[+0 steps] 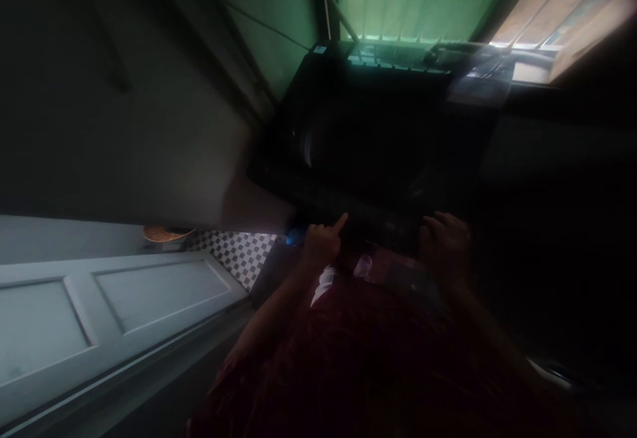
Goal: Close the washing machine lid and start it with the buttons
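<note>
Head view: dark machine (378, 152) beside panelled door (114, 305)

scene dim and blurred. left hand (322, 242) rests against the front edge of a large dark appliance (378, 152), index finger extended. right hand (445, 242) curled on the same edge, grip unclear. dark red garment (368, 352) below. pale panelled door (114, 305) and checkered floor (239, 255) at left; green wall (413, 0) behind.
</note>
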### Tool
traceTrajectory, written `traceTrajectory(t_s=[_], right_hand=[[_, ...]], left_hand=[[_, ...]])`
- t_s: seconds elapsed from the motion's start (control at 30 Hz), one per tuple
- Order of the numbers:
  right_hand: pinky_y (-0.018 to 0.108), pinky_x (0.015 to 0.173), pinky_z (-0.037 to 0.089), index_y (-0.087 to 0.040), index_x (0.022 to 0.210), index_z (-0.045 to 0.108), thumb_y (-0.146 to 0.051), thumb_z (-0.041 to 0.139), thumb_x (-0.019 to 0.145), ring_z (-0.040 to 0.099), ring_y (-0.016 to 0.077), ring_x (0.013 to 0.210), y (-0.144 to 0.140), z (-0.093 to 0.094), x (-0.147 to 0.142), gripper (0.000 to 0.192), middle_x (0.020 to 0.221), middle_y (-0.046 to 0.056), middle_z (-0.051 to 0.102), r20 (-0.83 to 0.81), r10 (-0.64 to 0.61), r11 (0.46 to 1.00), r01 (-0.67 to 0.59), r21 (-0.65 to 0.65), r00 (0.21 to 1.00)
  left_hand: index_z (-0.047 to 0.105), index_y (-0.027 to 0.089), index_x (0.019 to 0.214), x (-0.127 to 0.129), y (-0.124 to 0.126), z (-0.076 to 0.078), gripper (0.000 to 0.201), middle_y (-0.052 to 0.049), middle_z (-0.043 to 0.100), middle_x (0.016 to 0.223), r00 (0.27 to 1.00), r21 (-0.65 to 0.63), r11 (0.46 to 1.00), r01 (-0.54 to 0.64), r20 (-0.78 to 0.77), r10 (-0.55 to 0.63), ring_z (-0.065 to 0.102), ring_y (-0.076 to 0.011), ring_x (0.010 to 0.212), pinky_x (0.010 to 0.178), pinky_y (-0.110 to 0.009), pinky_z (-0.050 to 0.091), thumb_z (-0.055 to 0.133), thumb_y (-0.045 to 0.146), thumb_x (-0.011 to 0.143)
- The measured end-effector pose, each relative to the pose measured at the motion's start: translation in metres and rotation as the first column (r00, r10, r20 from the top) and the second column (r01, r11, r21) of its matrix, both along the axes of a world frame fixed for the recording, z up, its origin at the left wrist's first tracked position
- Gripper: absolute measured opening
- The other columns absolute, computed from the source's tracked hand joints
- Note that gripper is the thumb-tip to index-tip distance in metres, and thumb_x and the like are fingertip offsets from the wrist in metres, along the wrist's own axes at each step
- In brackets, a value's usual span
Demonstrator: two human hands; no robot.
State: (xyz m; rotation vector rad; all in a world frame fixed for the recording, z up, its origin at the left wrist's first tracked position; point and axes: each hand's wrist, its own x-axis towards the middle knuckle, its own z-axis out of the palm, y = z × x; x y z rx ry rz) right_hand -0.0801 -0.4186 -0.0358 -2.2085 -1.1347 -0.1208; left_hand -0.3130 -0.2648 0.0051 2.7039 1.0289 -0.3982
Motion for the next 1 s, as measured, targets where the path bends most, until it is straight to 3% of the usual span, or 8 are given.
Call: traceTrajectory(t_s=[0.33,0.43,0.6,0.67,1.0], right_hand=[[0.055,0.106,0.035,-0.016,0.100,0.069,-0.033,0.051,0.091,0.055,0.0285,0.118,-0.005,-0.006,0.001,0.027,0.117,0.013,0.064,0.012,-0.031,0.999,0.031,-0.015,0.999],[0.050,0.105,0.038,-0.014,0.102,0.068,-0.032,0.051,0.091,0.056,0.0276,0.118,-0.007,-0.007,0.003,0.027,0.118,0.014,0.064,0.057,-0.004,1.000,0.006,-0.031,0.998],[0.047,0.105,0.040,-0.014,0.098,0.070,-0.032,0.051,0.091,0.059,0.0286,0.115,-0.011,-0.005,0.006,0.028,0.114,0.014,0.067,0.150,-0.027,0.998,0.035,-0.046,0.988],[0.046,0.103,0.041,-0.014,0.097,0.071,-0.033,0.052,0.090,0.060,0.0291,0.113,-0.011,-0.005,0.007,0.027,0.111,0.015,0.068,0.180,-0.036,0.999,0.042,-0.031,0.983],[0.043,0.094,0.046,-0.012,0.087,0.070,-0.033,0.050,0.089,0.066,0.0284,0.102,-0.015,-0.012,0.013,0.029,0.100,0.016,0.070,0.282,-0.091,0.996,0.093,0.010,0.955]], left_hand=[[0.034,0.019,0.151,0.018,0.003,0.018,0.062,-0.014,0.071,0.083,0.992,-0.063,0.997,0.051,-0.109,-0.057,0.066,-0.0254,0.083,0.074,-0.037,0.043,0.041,0.020,0.090],[0.033,0.023,0.152,0.001,0.006,0.011,0.060,-0.010,0.072,0.082,0.999,-0.104,0.995,0.002,-0.037,-0.005,0.066,-0.0218,0.076,0.074,-0.034,0.046,0.038,0.024,0.092],[0.029,0.019,0.153,-0.049,0.006,-0.001,0.061,-0.006,0.070,0.076,0.966,-0.123,0.961,-0.246,0.044,0.253,0.064,-0.0196,0.072,0.073,-0.032,0.048,0.037,0.029,0.093],[0.032,0.018,0.152,-0.062,0.007,-0.003,0.061,-0.006,0.069,0.074,0.955,-0.130,0.949,-0.288,0.032,0.294,0.064,-0.0199,0.070,0.070,-0.032,0.048,0.038,0.030,0.093],[0.038,0.017,0.149,-0.066,0.034,-0.004,0.057,-0.005,0.068,0.072,0.967,-0.019,0.977,-0.214,0.140,0.215,0.059,-0.0166,0.066,0.072,-0.030,0.046,0.037,0.031,0.094]])
